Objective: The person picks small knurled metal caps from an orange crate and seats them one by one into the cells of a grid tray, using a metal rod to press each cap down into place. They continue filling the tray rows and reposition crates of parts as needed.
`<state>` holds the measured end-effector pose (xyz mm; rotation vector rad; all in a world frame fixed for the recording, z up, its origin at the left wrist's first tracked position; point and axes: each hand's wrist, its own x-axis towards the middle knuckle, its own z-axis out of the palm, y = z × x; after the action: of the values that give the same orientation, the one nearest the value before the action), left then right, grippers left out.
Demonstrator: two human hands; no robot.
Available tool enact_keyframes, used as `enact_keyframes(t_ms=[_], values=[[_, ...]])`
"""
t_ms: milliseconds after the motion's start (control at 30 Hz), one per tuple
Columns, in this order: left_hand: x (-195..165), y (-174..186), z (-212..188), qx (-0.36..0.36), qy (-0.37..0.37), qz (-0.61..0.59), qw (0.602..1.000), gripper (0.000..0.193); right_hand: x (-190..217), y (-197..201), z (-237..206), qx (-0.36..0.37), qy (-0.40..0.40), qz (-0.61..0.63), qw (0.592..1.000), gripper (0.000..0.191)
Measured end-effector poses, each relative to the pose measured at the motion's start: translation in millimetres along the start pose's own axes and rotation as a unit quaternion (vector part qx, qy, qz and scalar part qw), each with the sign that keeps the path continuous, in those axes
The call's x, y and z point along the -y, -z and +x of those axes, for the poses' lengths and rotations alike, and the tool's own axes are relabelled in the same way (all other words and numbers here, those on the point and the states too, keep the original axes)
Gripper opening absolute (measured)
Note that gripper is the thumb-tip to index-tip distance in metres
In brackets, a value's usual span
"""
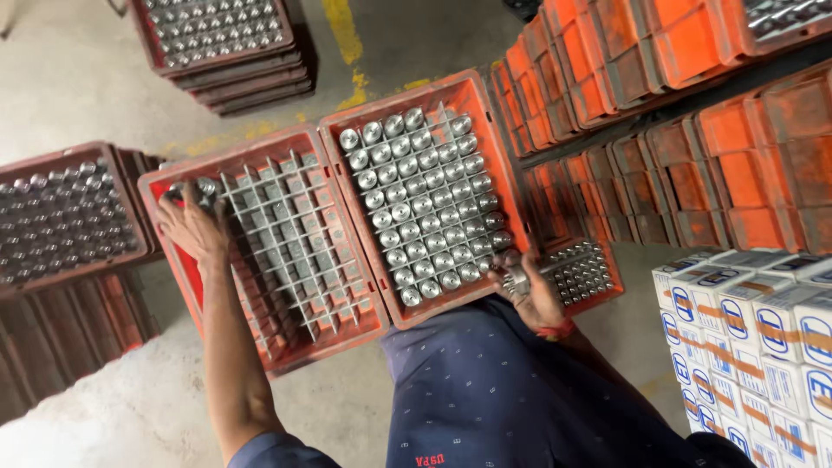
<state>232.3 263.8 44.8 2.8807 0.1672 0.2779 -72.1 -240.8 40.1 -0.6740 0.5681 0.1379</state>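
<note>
The left arm is stretching forward and away from the body, nearly straight, bare from the short sleeve down. The left hand [192, 227] is lying palm down with its fingers [173, 211] spreading and curling slightly at the tips. The right arm is bending close to the torso, its wrist wearing a red band. The right hand [530, 293] is closing in a loose fist, knuckles facing up, fingers [511, 282] tucking inward.

Nearly empty gridded crate [286, 243] left, touching filled crate [425, 195] right; stacked crates [659, 130] behind, boxes [763, 347] far right.
</note>
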Motion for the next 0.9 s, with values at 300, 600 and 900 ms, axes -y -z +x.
enact_keyframes(t_ms=[300, 600, 900], values=[[14, 14, 1, -0.075, -0.067, 0.019, 0.995, 0.06, -23, 29, -9, -0.102, 0.006, -0.033, 0.994, 0.035], [-82, 3, -154, 0.103, 0.153, -0.59, 0.786, 0.029, -42, -16, 32, -0.099, 0.043, -0.148, 0.983, 0.021], [-217, -27, -280, 0.379, 0.105, -0.327, 0.86, 0.049, -79, -82, 69, -0.001, 0.051, -0.11, 0.993, 0.019]])
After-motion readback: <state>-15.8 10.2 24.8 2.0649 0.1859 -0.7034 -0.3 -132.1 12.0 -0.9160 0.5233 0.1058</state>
